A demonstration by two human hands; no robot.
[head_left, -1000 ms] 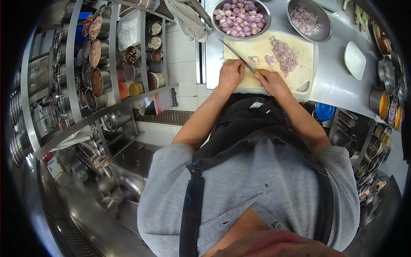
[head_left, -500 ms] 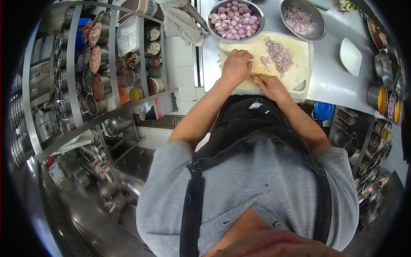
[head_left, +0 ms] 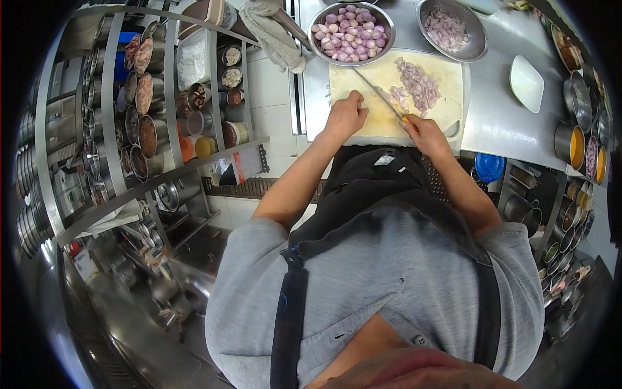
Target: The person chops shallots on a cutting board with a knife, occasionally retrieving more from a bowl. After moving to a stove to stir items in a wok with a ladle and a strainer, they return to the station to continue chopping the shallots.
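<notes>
My right hand (head_left: pixel 427 136) grips the yellow handle of a knife (head_left: pixel 379 92). The blade points away to the upper left, low over the cutting board (head_left: pixel 346 81). At the board's left side, my left hand (head_left: pixel 347 117) is curled closed; what its fingers hold, if anything, is hidden. A pile of sliced shallots (head_left: pixel 421 87) lies beyond the knife, on the right half of the board. Just behind the board stands a metal bowl (head_left: pixel 313 45) full of whole peeled shallots (head_left: pixel 353 34).
A metal colander (head_left: pixel 479 48) with sliced shallots (head_left: pixel 447 32) is at the back right. To the right sits a white dish (head_left: pixel 526 84). A grey towel (head_left: pixel 275 42) hangs left of the bowl. Shelves with food containers (head_left: pixel 148 136) line the left; several pots (head_left: pixel 570 144) stand at right.
My left hand has drawn back slightly toward me and left. My right hand has shifted a little right, and the knife blade, hidden before, now shows across the board.
</notes>
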